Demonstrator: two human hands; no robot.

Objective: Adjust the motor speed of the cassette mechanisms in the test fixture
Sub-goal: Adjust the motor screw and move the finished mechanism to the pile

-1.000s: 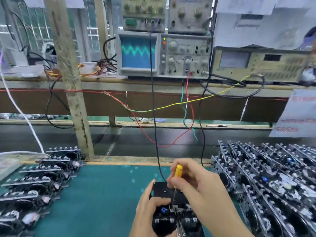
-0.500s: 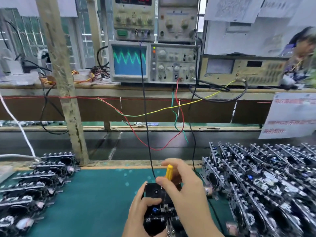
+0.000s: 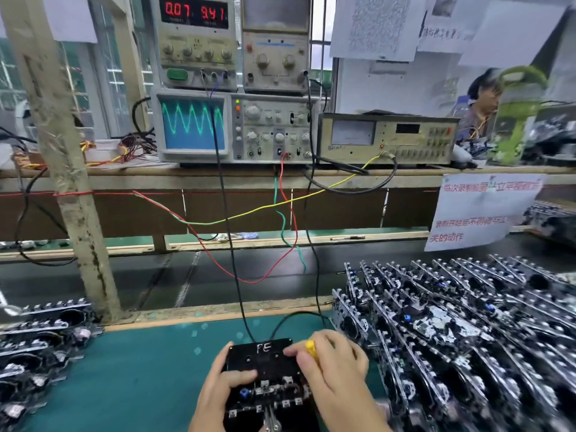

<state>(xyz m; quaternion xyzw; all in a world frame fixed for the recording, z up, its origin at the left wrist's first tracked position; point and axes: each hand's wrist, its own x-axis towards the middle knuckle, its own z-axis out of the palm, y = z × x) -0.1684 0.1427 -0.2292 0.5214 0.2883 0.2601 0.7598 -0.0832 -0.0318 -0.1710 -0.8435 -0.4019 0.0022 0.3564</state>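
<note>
A black test fixture with a cassette mechanism in it sits at the front edge of the green worktop, near the middle. The left hand holds its left side, thumb curled over the top. The right hand grips a small yellow screwdriver over the right side of the fixture. Rows of cassette mechanisms lie along the right edge, and more along the left edge. On the shelf behind, an oscilloscope shows a green wave.
</note>
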